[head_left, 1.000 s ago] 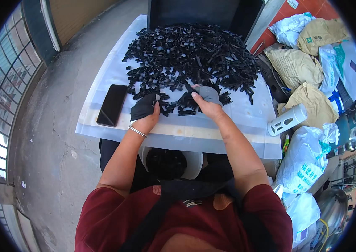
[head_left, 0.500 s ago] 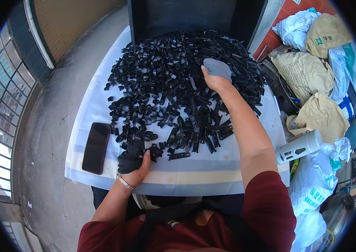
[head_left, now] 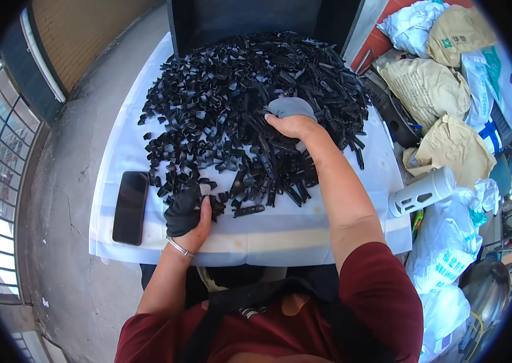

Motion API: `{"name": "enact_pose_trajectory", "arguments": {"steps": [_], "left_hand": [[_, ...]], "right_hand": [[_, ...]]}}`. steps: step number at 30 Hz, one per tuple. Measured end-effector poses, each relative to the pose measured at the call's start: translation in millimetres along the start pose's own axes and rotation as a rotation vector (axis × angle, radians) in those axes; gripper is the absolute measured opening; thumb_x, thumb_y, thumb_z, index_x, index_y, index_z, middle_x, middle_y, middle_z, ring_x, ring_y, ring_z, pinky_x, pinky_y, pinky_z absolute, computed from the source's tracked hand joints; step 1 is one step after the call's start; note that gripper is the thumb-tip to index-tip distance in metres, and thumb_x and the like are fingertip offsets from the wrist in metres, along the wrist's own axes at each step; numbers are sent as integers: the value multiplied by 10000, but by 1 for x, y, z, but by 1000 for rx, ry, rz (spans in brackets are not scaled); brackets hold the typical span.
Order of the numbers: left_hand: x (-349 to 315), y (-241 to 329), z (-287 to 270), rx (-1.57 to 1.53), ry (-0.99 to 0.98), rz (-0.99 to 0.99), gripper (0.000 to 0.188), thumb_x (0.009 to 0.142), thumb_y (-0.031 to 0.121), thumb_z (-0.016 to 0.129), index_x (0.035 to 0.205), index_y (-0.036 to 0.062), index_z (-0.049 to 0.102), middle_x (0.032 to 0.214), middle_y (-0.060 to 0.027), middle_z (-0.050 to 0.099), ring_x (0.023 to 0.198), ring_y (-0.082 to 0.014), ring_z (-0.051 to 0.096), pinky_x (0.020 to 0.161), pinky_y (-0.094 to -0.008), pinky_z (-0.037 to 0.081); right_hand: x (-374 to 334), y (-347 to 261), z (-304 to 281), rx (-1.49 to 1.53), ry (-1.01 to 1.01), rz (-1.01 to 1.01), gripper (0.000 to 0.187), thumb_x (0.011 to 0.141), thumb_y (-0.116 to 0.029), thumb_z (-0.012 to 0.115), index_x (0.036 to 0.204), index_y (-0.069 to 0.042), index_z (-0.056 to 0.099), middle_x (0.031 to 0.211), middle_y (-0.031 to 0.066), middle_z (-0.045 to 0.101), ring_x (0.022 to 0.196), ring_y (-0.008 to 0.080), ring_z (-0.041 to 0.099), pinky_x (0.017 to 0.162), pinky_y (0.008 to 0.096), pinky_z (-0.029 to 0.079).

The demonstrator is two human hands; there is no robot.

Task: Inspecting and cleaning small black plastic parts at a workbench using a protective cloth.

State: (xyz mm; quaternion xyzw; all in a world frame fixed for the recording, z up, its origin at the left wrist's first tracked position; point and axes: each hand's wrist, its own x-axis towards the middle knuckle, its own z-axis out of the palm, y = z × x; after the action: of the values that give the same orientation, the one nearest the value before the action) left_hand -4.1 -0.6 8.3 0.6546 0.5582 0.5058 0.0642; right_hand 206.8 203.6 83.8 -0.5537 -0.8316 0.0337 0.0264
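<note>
Small black plastic pieces [head_left: 207, 103] lie heaped across a table under a white sheet [head_left: 256, 242]; some look like short curved clips, others like longer strips. My left hand [head_left: 188, 212], in a black fingerless glove with a bracelet at the wrist, is curled around a few pieces at the near left edge of the heap. Over the right-middle of the heap, my right hand [head_left: 294, 119] reaches in, its grey-gloved fingers bent close to the thumb. What lies between those fingers is hidden among the dark pieces.
A black phone [head_left: 130, 207] lies left of the heap. Behind it stands a large dark open box [head_left: 256, 21]. A grey-white cylindrical container [head_left: 422, 192] lies at the table's right edge, beside full sacks [head_left: 428, 91] and white plastic bags [head_left: 446, 254].
My right hand has moved left and nearer to me, lower into the heap, its fingers turning inward. The left hand stays beside the same pieces. The whole view has shifted slightly.
</note>
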Motion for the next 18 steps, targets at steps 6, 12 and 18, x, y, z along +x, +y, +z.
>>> {"name": "enact_pose_trajectory", "arguments": {"steps": [6, 12, 18], "left_hand": [[-9, -7, 4, 107, 94, 166, 206, 764, 5, 578, 966, 33, 602, 904, -137, 628, 810, -261, 618, 718, -312, 483], [-30, 19, -16, 117, 7, 265, 195, 720, 21, 598, 914, 42, 593, 864, -147, 613, 776, -303, 607, 669, -360, 496], [-52, 38, -31, 36, -199, 194, 324, 749, 90, 624, 1053, 7, 548, 796, -151, 623, 689, -271, 610, 619, -339, 480]], "right_hand": [[-73, -11, 7, 23, 41, -31, 336, 816, -365, 476, 923, -77, 610, 974, 137, 592, 934, 313, 548, 779, 390, 434], [-110, -5, 16, 166, 288, -147, 334, 830, -362, 480, 934, -72, 609, 973, 132, 599, 908, 306, 558, 772, 373, 435], [-133, 0, -13, 240, 638, -38, 314, 841, -297, 516, 1012, -48, 601, 886, 131, 628, 836, 276, 595, 755, 341, 449]]}}
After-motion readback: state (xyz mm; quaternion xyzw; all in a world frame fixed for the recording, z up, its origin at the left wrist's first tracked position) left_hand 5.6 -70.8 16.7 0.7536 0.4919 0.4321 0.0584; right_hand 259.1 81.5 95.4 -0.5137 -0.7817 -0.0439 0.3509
